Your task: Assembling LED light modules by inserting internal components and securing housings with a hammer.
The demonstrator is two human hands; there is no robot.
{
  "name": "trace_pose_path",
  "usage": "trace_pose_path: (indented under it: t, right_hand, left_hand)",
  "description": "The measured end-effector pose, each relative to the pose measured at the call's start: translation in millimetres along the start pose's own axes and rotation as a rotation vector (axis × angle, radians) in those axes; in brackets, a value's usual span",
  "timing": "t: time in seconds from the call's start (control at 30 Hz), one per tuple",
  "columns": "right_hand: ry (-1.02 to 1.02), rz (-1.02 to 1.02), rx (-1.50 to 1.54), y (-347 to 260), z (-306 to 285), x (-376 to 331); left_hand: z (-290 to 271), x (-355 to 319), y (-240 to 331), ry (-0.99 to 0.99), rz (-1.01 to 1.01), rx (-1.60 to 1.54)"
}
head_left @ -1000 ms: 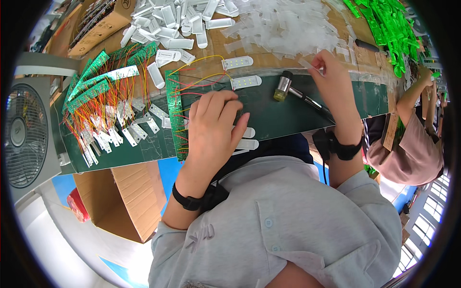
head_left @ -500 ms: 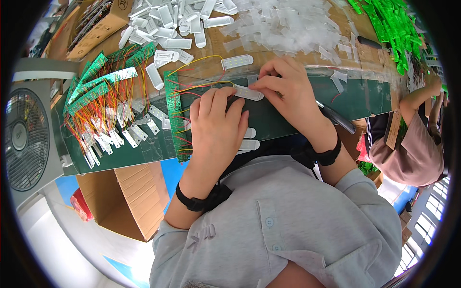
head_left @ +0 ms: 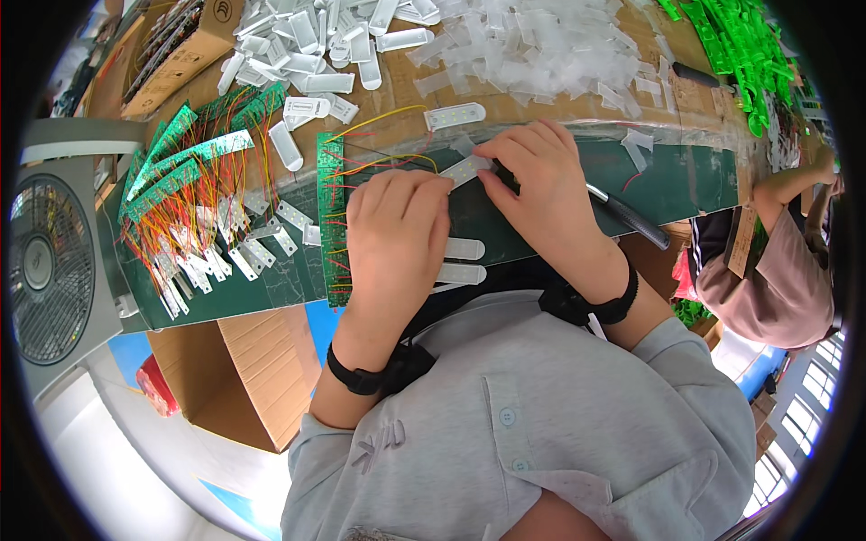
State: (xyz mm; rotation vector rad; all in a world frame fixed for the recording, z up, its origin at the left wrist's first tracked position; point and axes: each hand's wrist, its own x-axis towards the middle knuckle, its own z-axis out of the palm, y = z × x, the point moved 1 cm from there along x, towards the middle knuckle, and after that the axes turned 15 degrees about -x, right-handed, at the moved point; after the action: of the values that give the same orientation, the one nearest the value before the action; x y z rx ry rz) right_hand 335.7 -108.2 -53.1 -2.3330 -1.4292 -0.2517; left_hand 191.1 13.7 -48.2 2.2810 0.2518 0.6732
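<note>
Between my hands is a small white LED module (head_left: 465,171), slanting up toward the right, with thin yellow and red wires running to its left end. My left hand (head_left: 395,221) pinches the left end, its fingertips partly hidden. At the right end, the thumb and forefinger of my right hand (head_left: 539,180) are closed on it. A green circuit board strip (head_left: 333,225) lies left of my left hand, wires coming off it. Beyond my hands rests another wired white module (head_left: 455,116). Nearer me, white cases (head_left: 465,249) lie by my left hand.
Wired green boards (head_left: 171,185) with white plates are heaped at left. Farther back are piles of white cases (head_left: 307,54), translucent strips (head_left: 541,45) and green plastic parts (head_left: 735,54). A black-handled tool (head_left: 631,219) lies right. A fan (head_left: 41,261) stands left; a co-worker (head_left: 767,270) is at right.
The module has turned, its right end now higher than its left. My right hand has shifted slightly nearer me, and the left hand's fingers have drawn closer together.
</note>
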Motion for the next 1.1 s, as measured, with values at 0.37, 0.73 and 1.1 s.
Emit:
trace_pose_path:
  t: [0.37, 0.73, 1.1]
  right_hand:
    - [-0.049, -0.069, 0.025, -2, -4, 1]
    - [-0.094, -0.049, -0.057, -13, -11, -4]
    - [-0.084, -0.014, -0.113, -18, -3, -4]
  left_hand:
    - [4, -2, -9, 0.058, -0.096, -0.005]
    - [1, -4, -4, -0.071, -0.111, 0.124]
    - [-1, -8, -2, -0.077, -0.102, 0.079]
